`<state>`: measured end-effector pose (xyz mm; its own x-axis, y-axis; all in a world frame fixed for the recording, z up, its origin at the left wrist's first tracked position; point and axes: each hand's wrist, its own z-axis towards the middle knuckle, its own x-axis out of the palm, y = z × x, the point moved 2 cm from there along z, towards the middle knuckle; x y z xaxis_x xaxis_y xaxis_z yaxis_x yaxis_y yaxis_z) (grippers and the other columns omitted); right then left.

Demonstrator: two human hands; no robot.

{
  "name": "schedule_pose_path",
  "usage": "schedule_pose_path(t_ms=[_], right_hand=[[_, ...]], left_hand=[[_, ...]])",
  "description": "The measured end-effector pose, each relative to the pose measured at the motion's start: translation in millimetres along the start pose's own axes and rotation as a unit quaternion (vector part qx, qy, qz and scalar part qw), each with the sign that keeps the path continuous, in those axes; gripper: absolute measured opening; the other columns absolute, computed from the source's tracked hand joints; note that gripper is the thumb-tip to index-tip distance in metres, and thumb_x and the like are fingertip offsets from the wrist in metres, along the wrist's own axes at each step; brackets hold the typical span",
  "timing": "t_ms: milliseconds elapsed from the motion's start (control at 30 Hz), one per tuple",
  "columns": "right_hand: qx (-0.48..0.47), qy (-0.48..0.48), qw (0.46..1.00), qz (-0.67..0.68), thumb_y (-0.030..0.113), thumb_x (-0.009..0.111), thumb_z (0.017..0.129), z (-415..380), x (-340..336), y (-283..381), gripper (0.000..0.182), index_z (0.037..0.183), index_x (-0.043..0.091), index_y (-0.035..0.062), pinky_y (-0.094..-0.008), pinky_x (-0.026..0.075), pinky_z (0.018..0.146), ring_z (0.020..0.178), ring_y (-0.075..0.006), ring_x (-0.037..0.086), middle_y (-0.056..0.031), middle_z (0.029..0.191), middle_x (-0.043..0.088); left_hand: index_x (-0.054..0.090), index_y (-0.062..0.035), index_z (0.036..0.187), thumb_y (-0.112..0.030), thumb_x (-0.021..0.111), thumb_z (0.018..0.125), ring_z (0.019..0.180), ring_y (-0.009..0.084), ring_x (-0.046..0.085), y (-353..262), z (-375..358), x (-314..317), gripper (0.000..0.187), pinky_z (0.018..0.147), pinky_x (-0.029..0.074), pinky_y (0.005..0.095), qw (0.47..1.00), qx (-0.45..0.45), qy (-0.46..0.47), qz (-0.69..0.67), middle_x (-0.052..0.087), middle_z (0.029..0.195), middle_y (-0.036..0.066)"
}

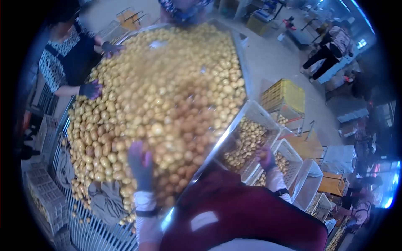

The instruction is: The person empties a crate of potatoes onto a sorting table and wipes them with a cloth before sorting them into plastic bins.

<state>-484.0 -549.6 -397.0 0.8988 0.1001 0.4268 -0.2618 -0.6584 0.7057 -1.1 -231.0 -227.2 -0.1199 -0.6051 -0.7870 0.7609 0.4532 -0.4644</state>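
Yellow and brownish round fruits [167, 96], far too many to count, lie heaped on a long sorting table with a metal rim [217, 142] that runs away from the wearer. The left hand in a purple glove [140, 161] rests on the near part of the heap, fingers spread flat over the fruits and closed on nothing that shows. The right hand in a purple glove [267, 159] is held over a white slatted plastic crate [261, 115] just beside the table's right edge; it is blurred, so I cannot tell whether its fingers are closed on a fruit. Both arms wear white sleeves above a dark red garment [243, 213].

Three white crates stand in a row at the right side: the first crate holds many of the same yellow fruits, the second white crate [289, 152] beside it also holds fruits, and the third white crate [307, 180] shows no contents that I can make out. Farther off stands one yellow plastic crate [284, 94] on the grey floor.

One co-worker in a patterned shirt and dark apron [67, 54] stands at the table's left side, with two dark-gloved hands [91, 88] on the heap's edge. One more person [331, 46] bends over at the far right, well apart from the table
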Motion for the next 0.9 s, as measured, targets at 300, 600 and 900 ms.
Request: schedule_pose_path(t_ms=[300, 600, 900], right_hand=[[-0.197, -0.311, 0.658, -0.658, 0.034, 0.062, 0.095, -0.8, -27.8, 43.7, 0.068, 0.148, 0.038, -0.0020, -0.0459, 0.028, 0.118, 0.141, -0.0346, 0.036, -0.0194, 0.152, 0.041], [-0.479, 0.400, 0.478, -0.619, 0.046, 0.070, 0.084, 18.8, 397.6, -44.6, 0.054, 0.126, 0.063, 0.0135, -0.0572, 0.029, 0.111, 0.133, -0.0426, 0.040, -0.0166, 0.141, 0.048], [-0.487, 0.234, 0.362, -0.759, 0.040, 0.063, 0.089, 189.5, 475.3, 10.5, 0.047, 0.131, 0.062, 0.0192, -0.0580, 0.017, 0.118, 0.146, -0.0403, 0.027, -0.0155, 0.154, 0.039]], left_hand=[[0.050, -0.0090, 0.143, -0.043, 0.063, 0.091, 0.139, 0.0402, 0.041, -15.1, -2.2, -15.9, 0.064, 0.118, 0.019, 0.0623, 0.979, 0.039, 0.058, 0.189, 0.050, 0.145, 0.019], [0.052, -0.0011, 0.136, -0.056, 0.065, 0.087, 0.139, 0.0409, 0.042, -21.4, -24.1, 32.9, 0.074, 0.115, 0.022, 0.0660, 0.982, 0.016, 0.146, 0.122, 0.048, 0.146, 0.023], [0.051, -0.0092, 0.141, -0.058, 0.064, 0.085, 0.141, 0.0386, 0.038, -43.2, 10.8, 36.7, 0.076, 0.113, 0.026, 0.0630, 0.963, -0.108, 0.238, 0.066, 0.043, 0.150, 0.020]])
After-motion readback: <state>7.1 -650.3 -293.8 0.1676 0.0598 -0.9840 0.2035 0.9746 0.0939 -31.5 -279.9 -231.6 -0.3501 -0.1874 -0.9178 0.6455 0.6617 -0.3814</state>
